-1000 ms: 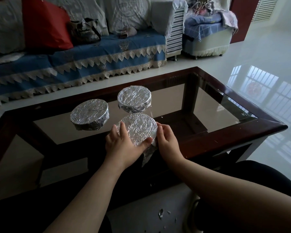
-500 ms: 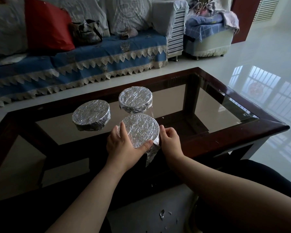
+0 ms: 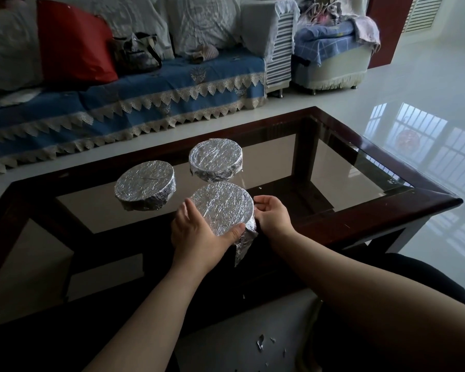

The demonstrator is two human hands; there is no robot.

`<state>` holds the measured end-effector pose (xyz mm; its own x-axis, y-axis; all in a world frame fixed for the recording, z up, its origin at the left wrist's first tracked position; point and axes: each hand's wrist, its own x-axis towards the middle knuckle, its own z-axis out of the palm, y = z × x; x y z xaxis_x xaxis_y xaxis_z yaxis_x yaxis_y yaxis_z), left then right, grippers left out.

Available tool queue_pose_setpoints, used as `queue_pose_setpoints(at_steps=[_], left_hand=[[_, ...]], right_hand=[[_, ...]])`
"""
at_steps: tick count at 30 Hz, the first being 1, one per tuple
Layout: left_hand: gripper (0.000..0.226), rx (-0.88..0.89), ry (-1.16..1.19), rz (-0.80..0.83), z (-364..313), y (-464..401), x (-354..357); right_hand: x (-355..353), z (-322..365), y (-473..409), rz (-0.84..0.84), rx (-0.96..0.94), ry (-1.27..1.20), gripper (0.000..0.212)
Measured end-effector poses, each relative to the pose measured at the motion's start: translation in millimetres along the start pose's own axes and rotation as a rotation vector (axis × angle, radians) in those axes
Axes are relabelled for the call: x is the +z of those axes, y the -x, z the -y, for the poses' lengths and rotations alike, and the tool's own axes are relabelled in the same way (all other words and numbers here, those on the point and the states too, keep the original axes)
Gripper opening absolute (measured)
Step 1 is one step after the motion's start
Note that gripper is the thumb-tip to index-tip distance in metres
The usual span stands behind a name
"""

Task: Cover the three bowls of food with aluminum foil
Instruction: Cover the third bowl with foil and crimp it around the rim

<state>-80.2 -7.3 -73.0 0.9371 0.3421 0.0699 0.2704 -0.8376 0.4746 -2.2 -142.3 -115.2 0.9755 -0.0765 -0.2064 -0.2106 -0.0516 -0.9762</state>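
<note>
Foil on the nearest bowl [image 3: 222, 208], nearer than its two wrapped neighbours, gets crimped as left hand [image 3: 199, 236] and right hand [image 3: 273, 217] curl round its sides; next, I'd say, tuck that loose flap [image 3: 242, 248] under.

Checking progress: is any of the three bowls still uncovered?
No, foil wraps the nearest bowl, the left bowl and the far bowl.

A dark wooden coffee table [image 3: 387, 208] with a glass top stands near. Far left, a blue-covered sofa [image 3: 145, 103] holds 1 red cushion [image 3: 73, 41]. The glossy pale floor [image 3: 427, 108] reflects window light at right.
</note>
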Motion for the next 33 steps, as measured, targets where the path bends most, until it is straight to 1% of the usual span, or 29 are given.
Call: queue_pose_setpoints(at_steps=[1,3,6,8,10,11,13,14,15,18,19,21,23,26,33], left_hand=[[0.133,-0.028,0.025,-0.012,-2,2,0],[0.139,-0.075,0.081,-0.015,-7,5,2],[0.136,-0.104,0.203,0.017,-11,9,1],[0.131,-0.132,0.333,0.033,-11,10,-3],[0.131,-0.114,0.398,0.010,-7,8,-8],[0.133,-0.052,0.345,-0.024,-3,6,-9],[0.138,0.156,0.162,-0.063,6,-5,-10],[0.138,0.232,0.095,-0.048,11,-11,-10],[0.139,0.270,0.060,-0.014,13,-17,-10],[0.149,0.263,0.072,0.126,16,-26,-11],[0.148,0.255,0.080,0.150,15,-26,-10],[0.140,0.237,0.085,0.173,14,-25,-9],[0.138,0.215,0.094,0.177,13,-23,-8],[0.140,0.197,0.102,0.175,13,-21,-7],[0.130,0.211,0.080,0.138,12,-20,-4]], right_hand=[[-2,1,-1,0.015,-0.032,0.085,0.028],[-6,5,-1,-0.028,-0.070,0.187,0.022],[-12,14,3,-0.134,-0.122,0.076,0.010],[-13,21,9,-0.155,-0.181,0.041,0.014],[-14,22,19,-0.106,-0.247,0.105,0.022],[-14,19,25,-0.069,-0.256,0.131,0.027],[-13,12,35,0.012,-0.238,0.151,0.035],[-13,9,38,0.051,-0.227,0.146,0.038],[-12,7,40,0.077,-0.223,0.134,0.038],[-12,4,41,0.074,-0.234,0.092,0.035],[-11,4,40,0.061,-0.236,0.075,0.033],[-9,2,38,0.036,-0.220,0.045,0.029],[-7,1,36,0.019,-0.186,0.014,0.026],[-5,0,30,-0.011,-0.148,-0.029,0.027],[-2,-3,19,-0.076,-0.059,-0.056,0.030]])
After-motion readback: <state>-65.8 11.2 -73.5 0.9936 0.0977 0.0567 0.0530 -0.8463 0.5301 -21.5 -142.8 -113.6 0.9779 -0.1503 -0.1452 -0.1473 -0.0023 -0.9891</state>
